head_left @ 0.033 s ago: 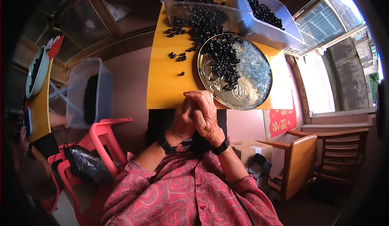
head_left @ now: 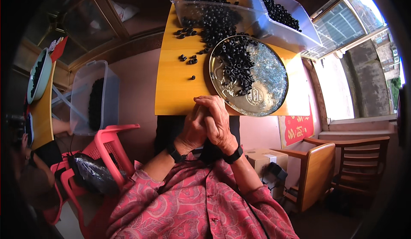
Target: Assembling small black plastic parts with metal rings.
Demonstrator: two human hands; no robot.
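Observation:
My left hand [head_left: 192,127] and my right hand [head_left: 217,121] are clasped together just in front of the table's near edge. Their fingers are bent and pressed against each other; the space between the palms is hidden. Just beyond my fingers lies a round embossed metal tray [head_left: 230,91]. Its left part carries a pile of small black ring-like pieces [head_left: 236,63]. Tiny glittering clear pieces [head_left: 269,74] cover its right part. More black pieces [head_left: 218,22] spread behind the tray, and a few lie loose to its left on the yellow table [head_left: 173,95].
Clear plastic bins [head_left: 282,32] stand at the far edge, one tipped with black pieces spilling out. On the left are another bin [head_left: 112,97], a pink plastic chair [head_left: 105,147] and a co-worker's arm [head_left: 40,170]. A carton [head_left: 257,157] and wooden chairs [head_left: 317,177] stand right.

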